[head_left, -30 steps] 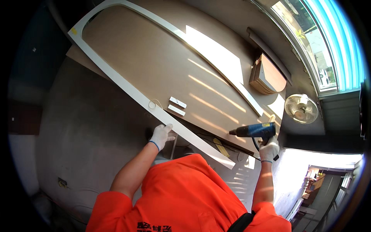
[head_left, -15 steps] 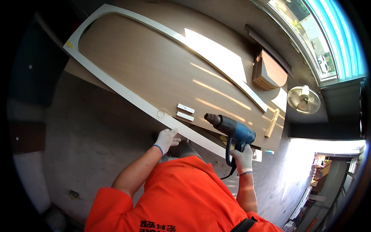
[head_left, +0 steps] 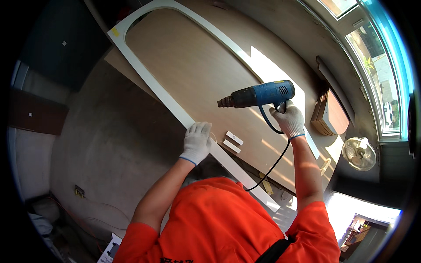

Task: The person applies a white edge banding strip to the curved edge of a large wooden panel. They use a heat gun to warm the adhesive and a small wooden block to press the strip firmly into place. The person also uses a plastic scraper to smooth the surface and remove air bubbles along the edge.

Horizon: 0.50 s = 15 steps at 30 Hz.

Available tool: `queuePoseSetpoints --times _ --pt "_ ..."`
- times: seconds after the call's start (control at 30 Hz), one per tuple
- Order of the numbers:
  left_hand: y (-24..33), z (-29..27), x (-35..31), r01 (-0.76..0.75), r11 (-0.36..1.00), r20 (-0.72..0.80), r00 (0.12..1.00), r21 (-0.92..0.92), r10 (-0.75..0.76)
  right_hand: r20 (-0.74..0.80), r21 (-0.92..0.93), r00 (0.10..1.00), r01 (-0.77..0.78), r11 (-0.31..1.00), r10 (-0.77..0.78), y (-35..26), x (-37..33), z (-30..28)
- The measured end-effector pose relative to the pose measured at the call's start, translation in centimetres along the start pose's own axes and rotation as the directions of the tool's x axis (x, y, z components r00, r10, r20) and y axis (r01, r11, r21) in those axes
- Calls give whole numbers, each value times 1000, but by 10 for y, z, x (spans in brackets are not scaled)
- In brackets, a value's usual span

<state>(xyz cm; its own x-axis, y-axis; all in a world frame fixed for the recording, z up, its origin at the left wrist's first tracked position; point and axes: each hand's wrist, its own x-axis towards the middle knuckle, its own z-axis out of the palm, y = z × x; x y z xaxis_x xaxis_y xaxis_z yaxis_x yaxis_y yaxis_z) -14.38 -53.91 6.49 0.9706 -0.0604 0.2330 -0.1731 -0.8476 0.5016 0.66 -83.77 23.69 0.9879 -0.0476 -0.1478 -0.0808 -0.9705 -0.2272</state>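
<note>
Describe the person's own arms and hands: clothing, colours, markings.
Left hand and right hand wear matching white, knit-looking gloves with thin blue cuff edges. Forearms are bare below short, bright orange sleeves. No markings are discernible on gloves or sleeves.

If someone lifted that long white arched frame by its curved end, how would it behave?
The white frame would probably flex, being long with narrow sides. It might also twist or spread, since nothing visible joins its two straight ends.
</note>
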Motion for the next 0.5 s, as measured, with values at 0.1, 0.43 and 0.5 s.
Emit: queuePoseSetpoints --times 0.1,0.43,0.5 --pt "7 15 5 -96 981 267 962 168 49 36 -89 995 97 991 -94 -1 32 -2" --pt "0 3 -51 34 980 121 993 -195 -10 134 -245 936 349 905 -325 -29 65 57" --pt "0 7 -50 -29 957 135 988 -290 71 109 -238 939 343 909 -326 -42 77 65"
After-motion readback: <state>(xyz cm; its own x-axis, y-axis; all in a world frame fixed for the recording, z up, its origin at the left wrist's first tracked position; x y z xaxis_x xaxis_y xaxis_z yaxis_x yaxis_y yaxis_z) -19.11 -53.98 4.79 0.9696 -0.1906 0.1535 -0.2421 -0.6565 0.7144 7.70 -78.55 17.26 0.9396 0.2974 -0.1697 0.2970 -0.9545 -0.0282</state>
